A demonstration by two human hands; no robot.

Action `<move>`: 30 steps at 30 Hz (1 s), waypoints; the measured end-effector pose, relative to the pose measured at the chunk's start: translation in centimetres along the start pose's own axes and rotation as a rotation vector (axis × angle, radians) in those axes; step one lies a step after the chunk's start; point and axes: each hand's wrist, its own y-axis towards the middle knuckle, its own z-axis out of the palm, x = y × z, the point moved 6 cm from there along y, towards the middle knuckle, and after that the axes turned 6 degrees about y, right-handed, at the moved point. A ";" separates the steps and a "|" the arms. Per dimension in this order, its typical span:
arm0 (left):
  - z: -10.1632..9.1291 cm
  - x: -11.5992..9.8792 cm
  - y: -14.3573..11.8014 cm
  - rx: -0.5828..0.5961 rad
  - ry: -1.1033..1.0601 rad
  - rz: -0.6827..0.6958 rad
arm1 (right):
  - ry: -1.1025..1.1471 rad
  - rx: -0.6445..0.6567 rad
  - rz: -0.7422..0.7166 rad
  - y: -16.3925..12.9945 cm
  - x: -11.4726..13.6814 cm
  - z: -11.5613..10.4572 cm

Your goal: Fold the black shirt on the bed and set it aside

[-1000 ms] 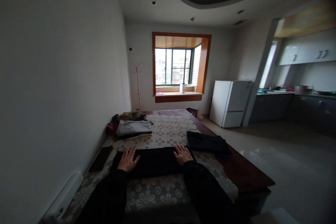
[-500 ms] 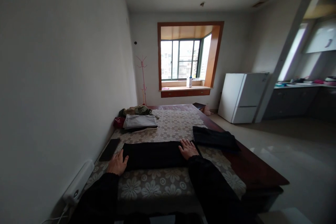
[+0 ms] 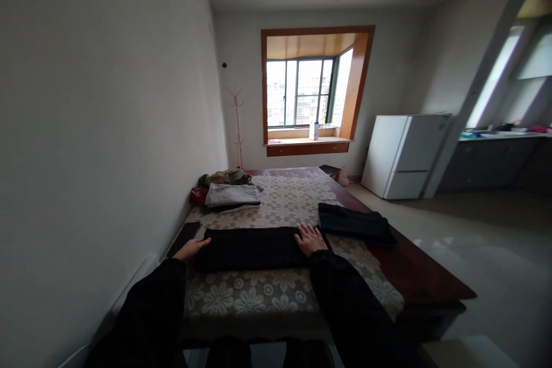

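Both ends covered: right hand (image 3: 310,239) spread on the folded black cloth (image 3: 254,248) across the bench (image 3: 431,276), left hand (image 3: 190,249) at its other end, pinching or not, too dim to tell. Straightening, seemingly; next calls for even edges.

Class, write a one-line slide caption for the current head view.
Left hand at one end, right hand resting on the other, of a folded black cloth on a flowered tablecloth.

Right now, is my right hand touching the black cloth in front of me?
Touching: the head view shows your right hand palm down on the black cloth, at its right end.
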 end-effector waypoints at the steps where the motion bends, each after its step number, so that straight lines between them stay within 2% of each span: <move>1: 0.2 -0.1 0.1 0.000 -0.013 0.007 | 0.000 0.001 0.001 -0.1 0.1 -0.1; 5: 0.6 -0.2 0.4 -0.019 -0.081 0.022 | 0.009 0.016 0.008 -0.2 0.3 -0.4; 11: 1.3 -0.2 0.0 0.031 -0.202 -0.006 | 0.019 0.030 0.009 -0.1 0.2 -0.4; 20: 0.5 -1.4 0.2 -0.073 -0.309 0.059 | 0.021 0.007 0.003 0.0 0.2 -0.1; 25: 0.4 -0.9 1.5 -0.090 -0.277 0.026 | 0.018 0.012 0.008 -0.1 0.2 -0.2; 30: -0.4 -0.7 2.7 -0.142 -0.125 0.039 | 0.017 0.000 0.000 -0.2 0.3 -0.4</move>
